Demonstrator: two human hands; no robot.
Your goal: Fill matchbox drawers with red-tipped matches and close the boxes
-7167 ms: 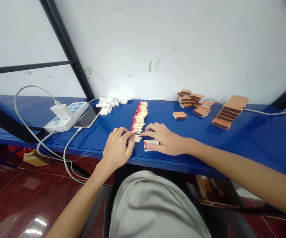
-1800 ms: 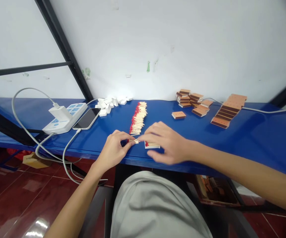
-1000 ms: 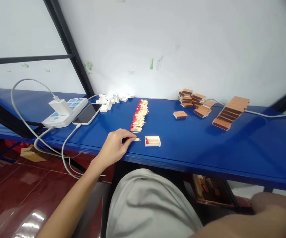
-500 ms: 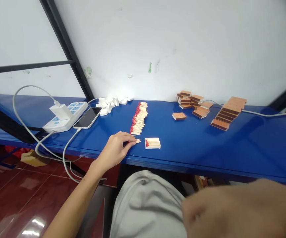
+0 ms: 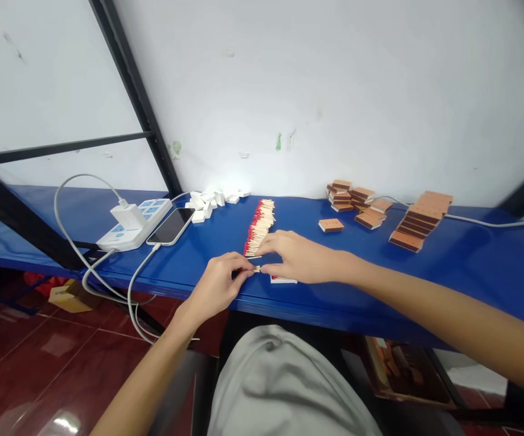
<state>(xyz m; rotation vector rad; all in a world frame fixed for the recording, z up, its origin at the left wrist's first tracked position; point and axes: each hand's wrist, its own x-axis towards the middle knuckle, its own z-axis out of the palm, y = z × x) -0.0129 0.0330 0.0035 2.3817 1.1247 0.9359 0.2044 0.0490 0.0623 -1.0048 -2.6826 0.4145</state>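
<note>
My left hand is closed in a pinch on a small bunch of matches, whose pale ends stick out to the right of the fingertips. Over from the right comes my right hand, thumb and fingers apart around those ends, with nothing visible between them. A long row of red-headed matches lies just beyond both hands. One loose match rests between that row and the bunch. Under my right hand is a white matchbox tray, mostly hidden by it.
White empty trays are heaped at the back left, near a phone and a power strip with looping cables. Brown matchboxes stand in a stepped stack and a looser pile; a single matchbox lies in front of the pile.
My right hand has come up from the lower right to the bunch, now covering most of the tray. The left hand keeps its pinch. The view has shifted slightly.
</note>
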